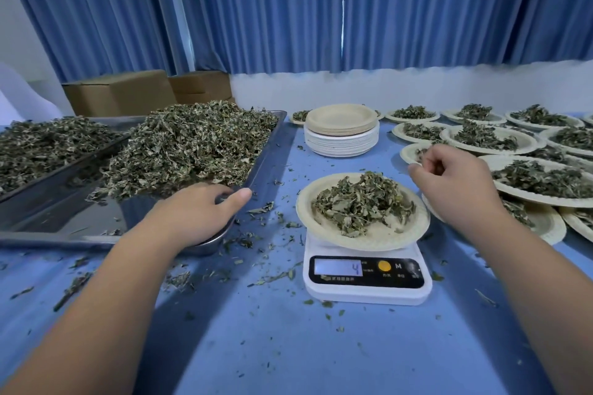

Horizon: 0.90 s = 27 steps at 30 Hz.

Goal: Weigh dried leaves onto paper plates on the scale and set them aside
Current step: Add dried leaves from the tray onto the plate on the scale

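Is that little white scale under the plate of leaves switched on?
On. The white digital kitchen scale has a lit display showing a 4, with a round paper plate of dried green leaves resting on it.

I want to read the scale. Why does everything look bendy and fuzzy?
Head view: the wide lens bows the curtains; the whole frame is soft, so the scale display shows only a faint 4; arm shadows darken the table.

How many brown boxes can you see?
2. One box sits behind the leaves, far left; the second box is beside it, on its right. More may be hidden.
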Each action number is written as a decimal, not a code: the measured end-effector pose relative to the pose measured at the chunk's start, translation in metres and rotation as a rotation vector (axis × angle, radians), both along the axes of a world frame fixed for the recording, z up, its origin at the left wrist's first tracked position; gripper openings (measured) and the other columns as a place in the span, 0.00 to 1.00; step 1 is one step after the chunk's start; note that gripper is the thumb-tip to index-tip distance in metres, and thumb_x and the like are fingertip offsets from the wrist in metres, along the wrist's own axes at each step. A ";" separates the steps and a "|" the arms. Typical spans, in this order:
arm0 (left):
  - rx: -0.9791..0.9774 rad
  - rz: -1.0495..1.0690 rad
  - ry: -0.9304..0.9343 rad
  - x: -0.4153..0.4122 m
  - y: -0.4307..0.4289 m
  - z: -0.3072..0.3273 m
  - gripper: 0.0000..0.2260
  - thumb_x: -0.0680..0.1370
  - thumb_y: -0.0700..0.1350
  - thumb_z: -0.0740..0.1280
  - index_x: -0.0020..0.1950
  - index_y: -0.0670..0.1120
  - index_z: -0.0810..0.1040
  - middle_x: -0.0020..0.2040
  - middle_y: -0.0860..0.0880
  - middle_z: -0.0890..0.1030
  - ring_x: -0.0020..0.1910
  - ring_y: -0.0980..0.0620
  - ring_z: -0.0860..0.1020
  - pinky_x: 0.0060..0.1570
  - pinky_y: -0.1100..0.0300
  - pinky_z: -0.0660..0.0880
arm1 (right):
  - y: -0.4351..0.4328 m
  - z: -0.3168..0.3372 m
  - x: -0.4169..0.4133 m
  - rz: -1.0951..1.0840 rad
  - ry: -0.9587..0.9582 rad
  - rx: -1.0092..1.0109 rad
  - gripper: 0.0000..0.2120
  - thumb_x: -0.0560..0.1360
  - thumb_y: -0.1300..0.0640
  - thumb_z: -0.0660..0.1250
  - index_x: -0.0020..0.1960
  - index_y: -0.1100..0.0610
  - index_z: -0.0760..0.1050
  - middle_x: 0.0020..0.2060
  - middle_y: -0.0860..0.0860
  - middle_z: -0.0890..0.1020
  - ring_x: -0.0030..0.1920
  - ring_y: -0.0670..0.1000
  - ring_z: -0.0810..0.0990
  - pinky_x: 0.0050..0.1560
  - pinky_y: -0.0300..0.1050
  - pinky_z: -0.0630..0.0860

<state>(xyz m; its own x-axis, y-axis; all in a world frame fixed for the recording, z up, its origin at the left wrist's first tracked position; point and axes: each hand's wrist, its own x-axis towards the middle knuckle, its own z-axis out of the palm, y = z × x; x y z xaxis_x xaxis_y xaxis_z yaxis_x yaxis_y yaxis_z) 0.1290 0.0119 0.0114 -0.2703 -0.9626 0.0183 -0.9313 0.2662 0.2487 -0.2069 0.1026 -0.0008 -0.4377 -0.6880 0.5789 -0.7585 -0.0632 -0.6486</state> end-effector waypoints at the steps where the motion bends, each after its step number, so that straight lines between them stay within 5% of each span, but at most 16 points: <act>1: 0.000 0.000 -0.012 0.002 -0.001 0.001 0.44 0.66 0.77 0.41 0.74 0.57 0.66 0.74 0.51 0.67 0.70 0.47 0.67 0.67 0.45 0.65 | 0.000 -0.001 -0.001 -0.007 0.002 -0.007 0.14 0.72 0.60 0.68 0.32 0.57 0.66 0.25 0.48 0.68 0.27 0.41 0.67 0.28 0.31 0.64; 6: 0.207 -0.026 0.011 0.002 0.000 0.002 0.43 0.67 0.76 0.40 0.77 0.58 0.58 0.79 0.52 0.55 0.78 0.50 0.54 0.75 0.46 0.51 | 0.000 -0.002 -0.004 -0.023 0.017 -0.005 0.14 0.73 0.57 0.68 0.33 0.58 0.67 0.26 0.49 0.69 0.27 0.41 0.67 0.29 0.37 0.65; 14: 0.118 -0.026 -0.054 -0.004 0.014 0.002 0.46 0.64 0.76 0.44 0.74 0.51 0.67 0.71 0.50 0.72 0.66 0.48 0.71 0.62 0.54 0.68 | 0.002 -0.001 0.000 -0.021 0.039 0.009 0.14 0.73 0.59 0.68 0.32 0.57 0.66 0.25 0.48 0.68 0.27 0.43 0.66 0.28 0.37 0.62; 19: 0.164 0.006 -0.112 -0.006 0.018 0.001 0.39 0.72 0.74 0.43 0.75 0.53 0.65 0.73 0.50 0.69 0.70 0.47 0.68 0.67 0.51 0.64 | 0.002 -0.001 -0.001 -0.023 0.038 -0.005 0.15 0.73 0.60 0.68 0.32 0.57 0.66 0.25 0.48 0.68 0.27 0.41 0.67 0.27 0.33 0.62; 23: 0.067 0.010 -0.167 -0.008 0.020 -0.001 0.29 0.78 0.68 0.47 0.58 0.49 0.76 0.54 0.50 0.79 0.53 0.50 0.77 0.57 0.52 0.74 | 0.002 -0.001 -0.002 -0.030 0.032 -0.007 0.15 0.73 0.59 0.68 0.32 0.58 0.66 0.25 0.48 0.68 0.26 0.41 0.67 0.27 0.31 0.63; 27: 0.013 0.006 -0.139 -0.010 0.020 -0.002 0.26 0.81 0.63 0.49 0.47 0.45 0.77 0.40 0.46 0.79 0.41 0.49 0.78 0.47 0.52 0.76 | 0.001 -0.002 -0.001 -0.030 0.029 0.001 0.14 0.73 0.60 0.68 0.32 0.58 0.67 0.25 0.49 0.68 0.26 0.41 0.66 0.27 0.32 0.63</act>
<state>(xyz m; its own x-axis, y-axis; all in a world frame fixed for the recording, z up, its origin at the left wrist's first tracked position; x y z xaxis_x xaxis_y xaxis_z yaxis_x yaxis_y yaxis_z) 0.1186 0.0321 0.0090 -0.2631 -0.9643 -0.0318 -0.9587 0.2576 0.1206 -0.2082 0.1039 -0.0024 -0.4408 -0.6756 0.5910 -0.7788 -0.0396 -0.6261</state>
